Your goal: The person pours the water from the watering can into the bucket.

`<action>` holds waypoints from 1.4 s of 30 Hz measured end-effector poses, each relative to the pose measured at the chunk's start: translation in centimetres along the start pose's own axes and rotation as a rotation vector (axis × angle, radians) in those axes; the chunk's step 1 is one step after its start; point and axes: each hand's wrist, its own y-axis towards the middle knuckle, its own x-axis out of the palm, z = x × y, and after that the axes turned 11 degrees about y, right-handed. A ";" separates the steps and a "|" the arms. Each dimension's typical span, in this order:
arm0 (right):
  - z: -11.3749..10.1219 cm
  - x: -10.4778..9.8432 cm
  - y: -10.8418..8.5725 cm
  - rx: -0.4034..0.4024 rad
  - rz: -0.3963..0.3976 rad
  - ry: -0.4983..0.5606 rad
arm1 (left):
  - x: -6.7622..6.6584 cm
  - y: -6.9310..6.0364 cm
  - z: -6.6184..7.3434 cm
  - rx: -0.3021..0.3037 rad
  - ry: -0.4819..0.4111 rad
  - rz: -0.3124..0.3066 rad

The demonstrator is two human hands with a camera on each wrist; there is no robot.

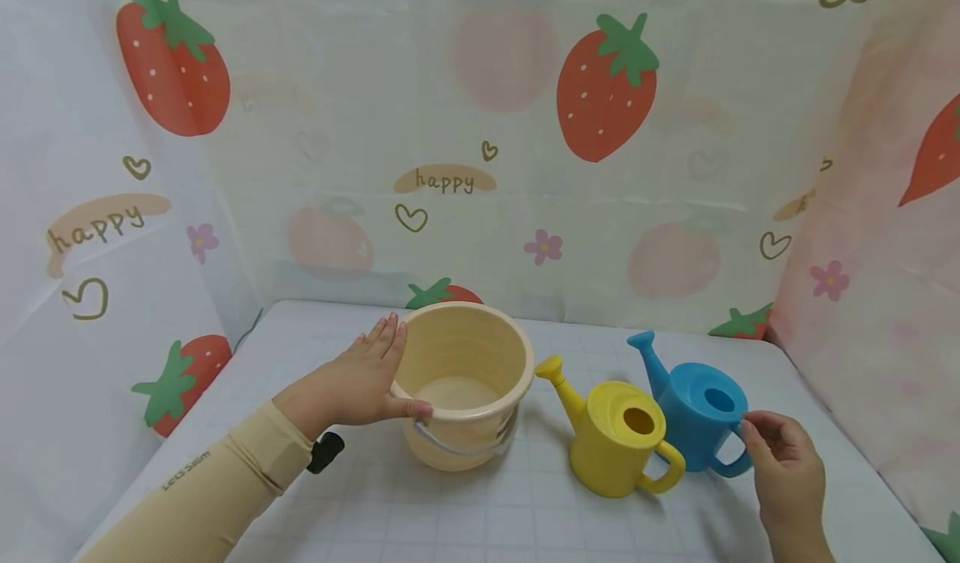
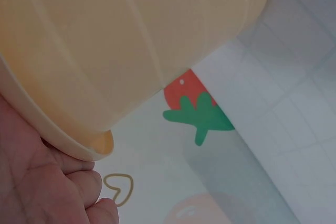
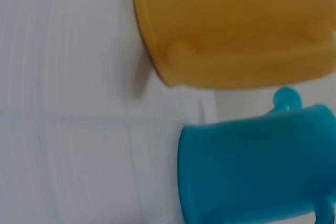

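The left hand [image 1: 360,384] lies with its fingers straight and loose against the rim of the cream bucket [image 1: 461,346], thumb along the near lip, grasping nothing. The right hand [image 1: 787,467] bends its thumb and fingers at the upper end of the blue watering can's [image 1: 693,434] handle; from here I can't tell whether they pinch it or only hover beside it. The yellow watering can [image 1: 611,454] stands between bucket and blue can, its spout tip just beside the bucket's rim, so there is little room there. The two cans sit close together. More bare table [image 1: 360,496] opens in front of the bucket and to its left; the table's right edge runs past the blue can and on beyond the right hand.

On the wall cloth [image 1: 495,246] I can read "happy" at the back and again at the left. The sleeve [image 1: 202,480] carries small dark lettering ending in "Slim".

The left wrist view gives the bucket's outer wall, with pale bands, and the palm against its rim. The right wrist view shows both cans side-on with their bases on the table. Only the head view looks into the bucket and the cans' filling holes.
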 end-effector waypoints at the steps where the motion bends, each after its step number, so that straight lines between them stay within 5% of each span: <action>1: 0.1 -0.1 0.1 0.006 0.006 -0.020 | 0.0 0.0 0.0 0.003 -0.002 0.003; 14: 2.5 -0.8 1.0 0.159 -0.014 -0.068 | 0.0 0.1 0.1 0.002 0.003 0.009; 31: 4.9 -0.4 1.4 0.315 -0.252 0.118 | 0.0 0.0 0.1 -0.002 -0.007 0.003; 42: 4.9 0.2 1.4 0.316 -0.252 0.130 | 0.0 -0.1 0.0 -0.007 -0.009 0.007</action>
